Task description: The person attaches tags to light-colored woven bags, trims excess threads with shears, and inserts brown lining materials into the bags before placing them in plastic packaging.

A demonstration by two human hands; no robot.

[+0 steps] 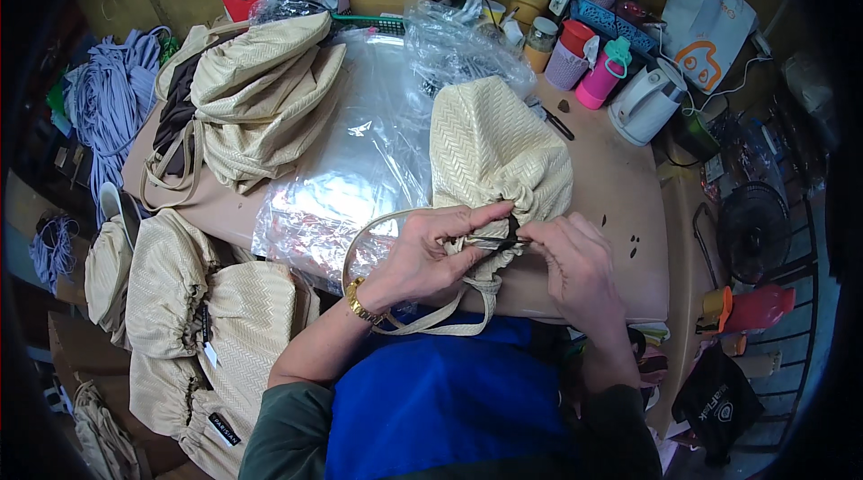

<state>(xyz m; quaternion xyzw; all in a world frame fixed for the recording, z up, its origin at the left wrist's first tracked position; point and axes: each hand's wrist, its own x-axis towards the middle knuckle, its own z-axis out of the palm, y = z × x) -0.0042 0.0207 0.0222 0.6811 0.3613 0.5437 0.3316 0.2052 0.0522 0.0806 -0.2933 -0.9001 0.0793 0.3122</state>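
A cream woven drawstring bag (494, 143) lies on the table in front of me, its gathered neck toward me and its strap (481, 309) hanging over the table edge. My left hand (431, 251), with a gold watch at the wrist, grips the gathered neck between thumb and forefinger. A small black piece (512, 233) shows at the neck, beside a thin silvery thing I cannot name. Closed at the right side of the neck, my right hand (575, 260) has its fingertips pinched together by the black piece. What they hold is hidden.
More cream bags (261, 93) are piled at the left back, others (171, 291) at my left side. Clear plastic sheets (351, 147) cover the table's middle. A white kettle (647, 102), a pink bottle (602, 75) and a black-handled tool (556, 123) are toward the right back.
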